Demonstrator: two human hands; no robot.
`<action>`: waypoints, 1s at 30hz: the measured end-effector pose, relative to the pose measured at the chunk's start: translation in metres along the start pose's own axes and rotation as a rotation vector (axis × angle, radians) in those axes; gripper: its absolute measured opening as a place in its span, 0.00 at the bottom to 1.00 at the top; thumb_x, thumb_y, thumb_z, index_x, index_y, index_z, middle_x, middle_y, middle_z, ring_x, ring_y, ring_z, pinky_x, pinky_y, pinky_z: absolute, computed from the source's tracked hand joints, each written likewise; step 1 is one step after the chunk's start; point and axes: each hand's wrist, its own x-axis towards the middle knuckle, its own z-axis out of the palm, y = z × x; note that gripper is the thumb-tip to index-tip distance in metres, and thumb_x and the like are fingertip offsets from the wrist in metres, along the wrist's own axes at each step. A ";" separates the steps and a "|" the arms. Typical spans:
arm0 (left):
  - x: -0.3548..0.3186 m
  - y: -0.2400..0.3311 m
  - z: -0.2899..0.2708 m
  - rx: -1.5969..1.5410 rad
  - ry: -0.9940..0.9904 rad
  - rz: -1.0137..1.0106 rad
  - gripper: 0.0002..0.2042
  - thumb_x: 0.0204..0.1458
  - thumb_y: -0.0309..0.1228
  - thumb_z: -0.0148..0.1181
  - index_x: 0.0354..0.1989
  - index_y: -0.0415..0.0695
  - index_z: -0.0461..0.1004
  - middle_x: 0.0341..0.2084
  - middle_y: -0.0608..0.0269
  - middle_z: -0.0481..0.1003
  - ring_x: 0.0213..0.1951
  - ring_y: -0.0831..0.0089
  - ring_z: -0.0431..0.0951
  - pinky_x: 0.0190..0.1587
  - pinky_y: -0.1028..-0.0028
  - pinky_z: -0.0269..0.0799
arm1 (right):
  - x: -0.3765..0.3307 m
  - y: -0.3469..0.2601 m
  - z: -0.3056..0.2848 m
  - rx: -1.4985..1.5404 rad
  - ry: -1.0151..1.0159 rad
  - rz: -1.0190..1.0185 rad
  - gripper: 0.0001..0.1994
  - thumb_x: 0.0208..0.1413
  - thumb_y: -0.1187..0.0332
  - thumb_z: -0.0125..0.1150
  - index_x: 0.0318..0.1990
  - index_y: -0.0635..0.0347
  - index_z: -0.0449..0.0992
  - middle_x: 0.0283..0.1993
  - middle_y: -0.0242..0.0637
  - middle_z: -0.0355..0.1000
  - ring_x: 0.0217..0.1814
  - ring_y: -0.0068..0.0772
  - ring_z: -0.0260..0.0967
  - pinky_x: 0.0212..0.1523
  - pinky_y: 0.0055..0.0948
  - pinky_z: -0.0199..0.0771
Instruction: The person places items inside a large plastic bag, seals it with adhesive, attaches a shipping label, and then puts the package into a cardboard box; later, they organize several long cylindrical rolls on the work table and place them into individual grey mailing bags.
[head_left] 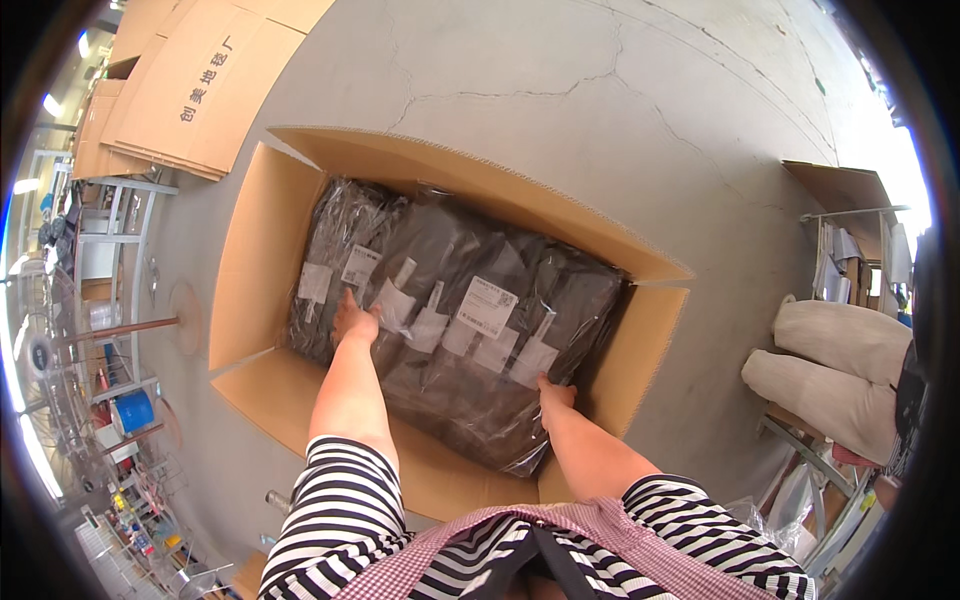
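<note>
A large open cardboard box (262, 230) stands in front of me with its flaps spread outward. Inside lie several dark bundles wrapped in clear plastic (430, 240), side by side, with white paper labels (487, 305) on top. My left hand (355, 320) rests on the bundles toward the left, its fingers apart beside a label. Toward the right, my right hand (556, 398) touches the plastic near the lower corner of the rightmost bundle. Its fingers look stretched out, though part of them is hidden.
Flattened cardboard sheets (200, 100) are stacked at the far left, on a metal frame (150, 215). A floor fan (45, 352) and cluttered shelving line the left side. At the right, a seated person's light trousers (840, 340) show near a metal rack (850, 215). Cracks run across the grey floor (520, 75).
</note>
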 end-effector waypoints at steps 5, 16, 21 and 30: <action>-0.001 -0.075 0.001 0.008 0.169 0.198 0.37 0.53 0.44 0.63 0.71 0.54 0.54 0.71 0.51 0.51 0.70 0.51 0.53 0.68 0.50 0.52 | -0.053 -0.020 -0.021 -0.115 -0.098 0.047 0.49 0.42 0.58 0.75 0.69 0.67 0.52 0.66 0.56 0.62 0.65 0.53 0.65 0.64 0.41 0.65; -0.253 -0.186 -0.126 0.236 -0.214 0.542 0.27 0.51 0.41 0.65 0.60 0.48 0.70 0.69 0.51 0.56 0.70 0.52 0.53 0.71 0.48 0.44 | -0.125 -0.028 -0.211 -0.345 0.108 -1.562 0.41 0.48 0.66 0.69 0.69 0.61 0.56 0.71 0.55 0.52 0.75 0.54 0.45 0.74 0.50 0.41; -0.301 -0.304 -0.142 0.036 0.416 0.140 0.39 0.53 0.39 0.63 0.71 0.47 0.50 0.72 0.42 0.45 0.72 0.48 0.47 0.71 0.47 0.40 | -0.087 0.037 -0.228 -0.188 -0.231 -0.640 0.50 0.53 0.60 0.68 0.73 0.67 0.37 0.68 0.58 0.56 0.72 0.55 0.53 0.70 0.43 0.54; -0.321 -0.283 -0.069 -1.367 0.010 -0.318 0.39 0.54 0.28 0.62 0.69 0.35 0.43 0.50 0.53 0.68 0.43 0.66 0.74 0.42 0.66 0.76 | -0.121 0.099 -0.216 -0.194 -0.424 -0.702 0.40 0.57 0.65 0.64 0.71 0.65 0.47 0.64 0.51 0.66 0.63 0.43 0.67 0.62 0.37 0.67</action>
